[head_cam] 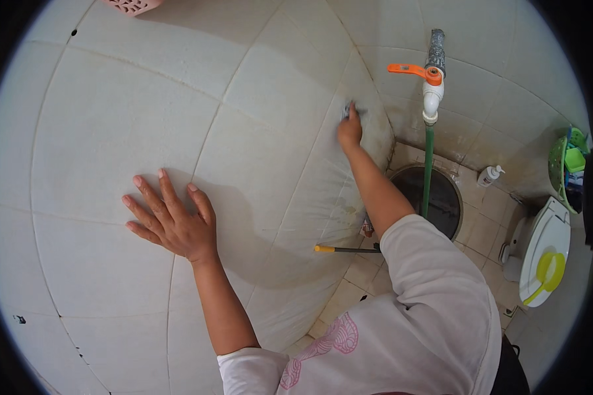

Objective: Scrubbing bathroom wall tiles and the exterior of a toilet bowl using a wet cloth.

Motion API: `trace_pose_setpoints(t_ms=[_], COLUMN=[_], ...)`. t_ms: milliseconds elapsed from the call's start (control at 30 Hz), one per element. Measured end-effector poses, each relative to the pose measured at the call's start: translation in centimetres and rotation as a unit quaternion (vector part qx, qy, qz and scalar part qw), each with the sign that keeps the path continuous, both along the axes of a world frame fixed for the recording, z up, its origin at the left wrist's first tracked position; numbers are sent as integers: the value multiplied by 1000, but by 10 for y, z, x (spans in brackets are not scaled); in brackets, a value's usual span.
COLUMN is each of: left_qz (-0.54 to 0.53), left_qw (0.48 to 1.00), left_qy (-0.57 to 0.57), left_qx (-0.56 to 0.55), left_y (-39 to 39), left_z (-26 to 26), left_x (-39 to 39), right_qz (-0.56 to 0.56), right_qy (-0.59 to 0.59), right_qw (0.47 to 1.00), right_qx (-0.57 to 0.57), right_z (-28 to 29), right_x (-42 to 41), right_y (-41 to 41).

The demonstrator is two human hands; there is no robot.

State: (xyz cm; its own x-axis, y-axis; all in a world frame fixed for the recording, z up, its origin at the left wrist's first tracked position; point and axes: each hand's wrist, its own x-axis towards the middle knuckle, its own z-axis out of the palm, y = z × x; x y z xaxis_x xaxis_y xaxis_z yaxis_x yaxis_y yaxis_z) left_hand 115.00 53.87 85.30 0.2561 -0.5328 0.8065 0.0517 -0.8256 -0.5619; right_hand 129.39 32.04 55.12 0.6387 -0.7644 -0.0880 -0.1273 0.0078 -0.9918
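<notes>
My left hand (180, 219) lies palm-down on the white tiled wall (113, 133), fingers spread and nothing in it. Farther right, close to the corner, my right hand (350, 132) presses a small grey scrubbing pad (346, 110) against the same wall. The pad is mostly covered by the fingers and blurred, so its exact kind is hard to tell. Darker, wet-looking streaks and small yellowish stains mark the tiles below that hand.
An orange-handled tap (432, 94) with a green hose (428, 168) leads down to a dark round tub (444, 197). A yellow-tipped handle (343, 249) leans low by the wall. At right are a pump bottle (487, 176), a toilet (536, 256) bearing a yellow-green dipper (551, 271), and a green basket (557, 168).
</notes>
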Motion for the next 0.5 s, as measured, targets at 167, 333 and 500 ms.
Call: trace_pose_setpoints(t_ms=[167, 333, 500], left_qz=[4, 6, -16], left_qw=[1000, 1000, 1000], left_qy=[-3, -5, -4], left_qx=[-3, -2, -3], left_y=[5, 11, 4], left_z=[0, 1, -3], left_x=[3, -1, 2], right_qz=[68, 154, 65], right_qy=[-13, -169, -107], right_qw=[997, 966, 988], right_qx=[27, -123, -86], right_z=[1, 45, 18], right_x=[-88, -144, -99], right_y=[111, 152, 106])
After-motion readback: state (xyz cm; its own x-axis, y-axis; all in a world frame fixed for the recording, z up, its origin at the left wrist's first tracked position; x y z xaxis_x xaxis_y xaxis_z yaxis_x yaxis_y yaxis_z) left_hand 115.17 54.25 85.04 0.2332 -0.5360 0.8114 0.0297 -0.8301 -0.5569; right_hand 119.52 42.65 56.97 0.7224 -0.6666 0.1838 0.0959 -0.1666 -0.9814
